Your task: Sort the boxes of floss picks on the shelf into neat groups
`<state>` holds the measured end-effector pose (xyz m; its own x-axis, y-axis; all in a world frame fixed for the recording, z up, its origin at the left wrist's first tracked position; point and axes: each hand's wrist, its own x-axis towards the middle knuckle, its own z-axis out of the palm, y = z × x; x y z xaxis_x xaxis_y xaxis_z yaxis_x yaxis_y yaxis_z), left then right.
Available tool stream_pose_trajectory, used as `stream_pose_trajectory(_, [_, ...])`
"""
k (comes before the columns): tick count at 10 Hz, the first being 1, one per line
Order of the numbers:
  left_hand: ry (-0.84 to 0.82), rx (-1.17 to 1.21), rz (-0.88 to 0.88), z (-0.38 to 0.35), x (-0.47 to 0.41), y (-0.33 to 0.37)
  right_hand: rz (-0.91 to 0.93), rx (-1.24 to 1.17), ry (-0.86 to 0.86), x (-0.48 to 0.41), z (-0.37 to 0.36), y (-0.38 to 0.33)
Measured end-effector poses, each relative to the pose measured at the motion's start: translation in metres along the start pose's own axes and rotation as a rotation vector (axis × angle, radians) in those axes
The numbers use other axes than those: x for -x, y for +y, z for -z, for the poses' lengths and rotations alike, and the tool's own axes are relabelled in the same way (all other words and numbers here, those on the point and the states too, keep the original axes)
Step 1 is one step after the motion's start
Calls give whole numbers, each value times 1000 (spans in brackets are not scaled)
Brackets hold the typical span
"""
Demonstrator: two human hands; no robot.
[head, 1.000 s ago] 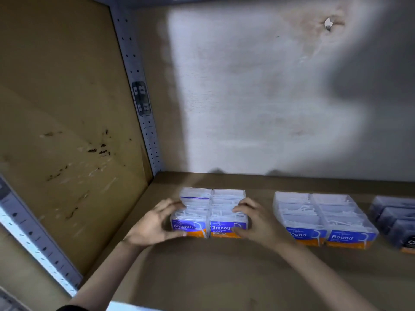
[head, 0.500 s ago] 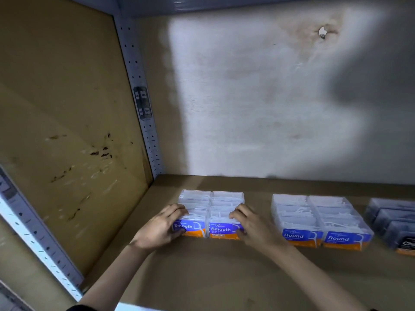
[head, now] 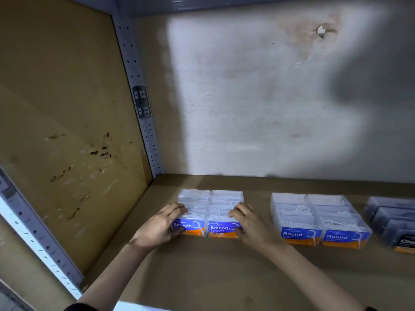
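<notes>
Head view, the only one I've got. Shelf (head: 202,272) is brown board, beige side panel on the left, pale back wall (head: 258,97) with a stain and a small hole up top right. Perforated metal upright (head: 143,122) in the back-left corner.

Smooth floss pick boxes (head: 211,212): clear plastic, blue-and-orange front labels, two columns side by side and touching, running back toward the wall. They sit at the left part of the shelf, a bit off the side panel.

Left hand (head: 160,227) is flat against the left flank of that block, fingers over the top edge of the front-left box, thumb low on its label. Right hand (head: 251,227) mirrors it on the right flank, fingers curled on the top of the front-right box. Both grips are pressed onto the block from opposite sides, squeezing it between them; neither closes around a single box.

Round floss pick boxes (head: 318,218): same two-column layout, well apart to the right, nobody touching them.

Dark grey boxes (head: 390,221) at the far right edge, partly cut off, label unreadable beyond "Ch".
</notes>
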<state>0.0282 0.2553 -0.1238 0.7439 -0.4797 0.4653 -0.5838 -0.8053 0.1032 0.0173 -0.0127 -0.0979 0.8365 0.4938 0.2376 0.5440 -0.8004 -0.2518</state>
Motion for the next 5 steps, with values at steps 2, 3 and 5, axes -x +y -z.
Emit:
stream_pose_trajectory(2, [-42,-3,31,2,1,-1,-35,33,-61,0,6,-4])
stream_pose_trajectory(3, [-133,43,116,10,-1,2,-72,27,-83,1,14,-7])
stream_pose_trajectory(5, [-309,76,180,37,-4,17,-131,-150,-12,24,48,-2])
